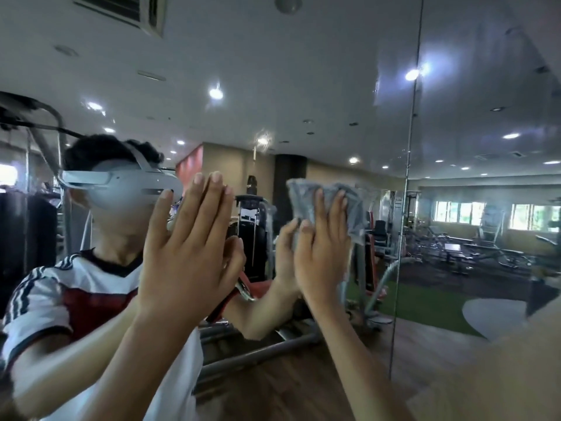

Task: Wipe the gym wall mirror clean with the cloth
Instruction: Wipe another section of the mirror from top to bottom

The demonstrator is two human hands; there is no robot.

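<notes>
Mid-wipe: the cloth [349, 208] is pressed to the mirror [334, 86] by the right hand [321, 256], fingers [319, 208] straight; the left hand [185, 250] is laid flat, released, left of it. Next, steady sweeping pressure is needed.

The wall mirror [303, 71] (one vertical seam) — grey cloth [355, 205] and left hand [188, 253] pressed against it.

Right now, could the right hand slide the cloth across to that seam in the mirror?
Probably yes: the right hand presses the cloth flat on the mirror, and only bare glass lies between it and the seam.
</notes>
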